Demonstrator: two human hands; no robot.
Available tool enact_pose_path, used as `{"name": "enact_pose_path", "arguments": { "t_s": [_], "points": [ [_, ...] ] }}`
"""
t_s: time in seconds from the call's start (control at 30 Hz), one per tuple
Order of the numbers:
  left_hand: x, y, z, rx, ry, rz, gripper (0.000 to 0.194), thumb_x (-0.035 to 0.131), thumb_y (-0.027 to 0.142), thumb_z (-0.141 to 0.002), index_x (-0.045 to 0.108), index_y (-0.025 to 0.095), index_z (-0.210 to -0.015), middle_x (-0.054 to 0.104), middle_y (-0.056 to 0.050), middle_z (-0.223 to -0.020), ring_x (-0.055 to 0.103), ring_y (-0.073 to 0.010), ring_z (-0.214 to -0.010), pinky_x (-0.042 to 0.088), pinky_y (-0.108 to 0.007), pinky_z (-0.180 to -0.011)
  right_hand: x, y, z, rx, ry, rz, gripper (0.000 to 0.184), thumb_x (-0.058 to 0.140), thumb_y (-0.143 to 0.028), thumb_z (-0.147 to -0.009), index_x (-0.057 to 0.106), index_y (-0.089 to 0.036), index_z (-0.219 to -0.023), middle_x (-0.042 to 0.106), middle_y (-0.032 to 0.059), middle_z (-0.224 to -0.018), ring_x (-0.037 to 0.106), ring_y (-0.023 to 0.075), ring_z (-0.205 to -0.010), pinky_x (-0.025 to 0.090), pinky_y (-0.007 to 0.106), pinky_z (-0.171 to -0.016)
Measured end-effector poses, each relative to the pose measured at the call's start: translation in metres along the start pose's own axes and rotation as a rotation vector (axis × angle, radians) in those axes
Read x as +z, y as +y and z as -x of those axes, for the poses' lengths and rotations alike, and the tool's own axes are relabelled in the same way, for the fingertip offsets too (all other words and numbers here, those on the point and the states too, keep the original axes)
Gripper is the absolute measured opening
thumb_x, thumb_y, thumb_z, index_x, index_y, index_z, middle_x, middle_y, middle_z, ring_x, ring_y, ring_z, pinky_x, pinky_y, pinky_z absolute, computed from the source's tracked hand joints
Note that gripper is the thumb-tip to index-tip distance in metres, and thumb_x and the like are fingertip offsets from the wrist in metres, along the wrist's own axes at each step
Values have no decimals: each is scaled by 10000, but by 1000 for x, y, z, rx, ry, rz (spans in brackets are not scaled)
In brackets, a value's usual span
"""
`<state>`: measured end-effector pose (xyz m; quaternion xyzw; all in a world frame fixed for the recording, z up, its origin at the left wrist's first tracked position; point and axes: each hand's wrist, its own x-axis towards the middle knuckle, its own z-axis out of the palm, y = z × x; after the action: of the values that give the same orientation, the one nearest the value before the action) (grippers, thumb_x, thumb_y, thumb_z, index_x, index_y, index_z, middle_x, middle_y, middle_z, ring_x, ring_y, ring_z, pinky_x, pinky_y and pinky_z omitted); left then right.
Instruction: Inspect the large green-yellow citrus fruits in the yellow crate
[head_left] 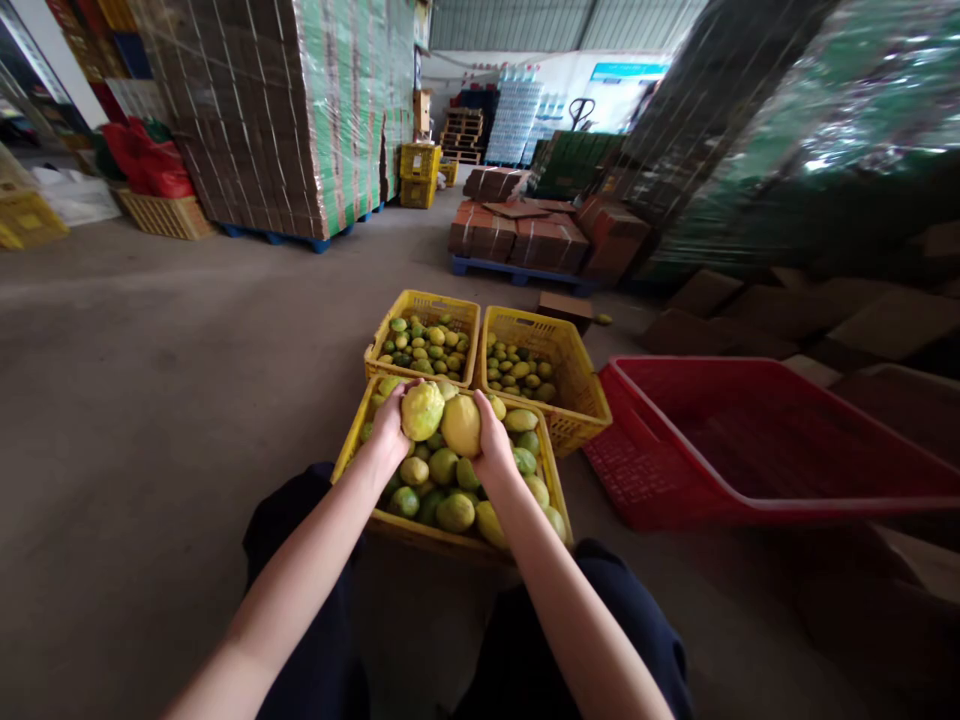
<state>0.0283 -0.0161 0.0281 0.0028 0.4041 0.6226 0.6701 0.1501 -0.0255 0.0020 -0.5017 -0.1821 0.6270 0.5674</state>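
Note:
My left hand [391, 424] is closed round a bumpy yellow-green lemon [423, 410]. Beside it, my right hand [490, 436] grips a smoother, paler yellow lemon [460, 426]. Both fruits are held close together above the near yellow crate [352, 432], which is full of large green and yellow lemons [443, 466]. Some of my fingers are hidden behind the fruits. Just beyond stand two more yellow crates: the left one [384, 312] and the right one [581, 385] hold smaller green and yellow fruits [437, 338].
A large red basket [634, 490] stands on the right, near flattened cardboard [780, 310]. Ahead, brown cartons [517, 240] lie on a blue pallet [517, 272]. Tall wrapped stacks rise at left [247, 120] and right [810, 150]. Grey concrete floor [187, 400] extends to the left.

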Motion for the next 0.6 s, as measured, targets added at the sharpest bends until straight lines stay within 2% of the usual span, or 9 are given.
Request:
{"name": "enact_pose_path", "arguments": {
  "t_s": [0.07,0.17,0.23,0.33,0.47,0.6],
  "points": [
    [-2,-2,1,5,-11,10,294,473,253,-1008,635,204,-768,661,-15,-635,762,-213,-858,614,-298,-830,3,-1,5,31,8,-30,208,752,-471,-809,654,-289,-830,695,44,-674,723,282,-719,610,418,-538],
    [-3,-5,4,-9,-90,15,264,529,343,-995,684,206,-830,715,-22,-716,762,-209,-859,616,-290,-802,6,-3,11,23,-12,-49,163,751,-426,-800,668,-290,-833,719,36,-721,729,275,-753,610,402,-563],
    [-3,-6,6,-47,-111,0,222,573,335,-970,702,195,-856,732,-31,-741,762,-210,-856,618,-295,-803,7,-4,13,-41,-31,-25,138,776,-348,-759,665,-284,-810,731,15,-753,730,256,-764,609,374,-582],
    [-2,-5,7,-93,-68,-33,164,630,300,-940,688,184,-840,735,-41,-738,766,-224,-872,619,-316,-832,5,-6,13,-81,-38,12,134,774,-270,-735,646,-282,-773,724,-15,-738,723,232,-740,605,349,-585],
    [-3,-6,8,-143,-60,-48,206,604,345,-983,679,183,-880,748,-57,-774,763,-257,-940,615,-371,-874,3,-10,10,63,-39,-63,125,756,-326,-773,652,-273,-818,684,0,-642,701,240,-652,587,357,-529],
    [-5,-10,7,-195,-11,4,222,512,292,-1026,669,195,-903,760,-60,-794,749,-262,-929,605,-407,-881,4,-20,14,151,5,-151,136,709,-337,-836,635,-224,-849,650,9,-604,683,224,-631,575,335,-554]
  ]
}}
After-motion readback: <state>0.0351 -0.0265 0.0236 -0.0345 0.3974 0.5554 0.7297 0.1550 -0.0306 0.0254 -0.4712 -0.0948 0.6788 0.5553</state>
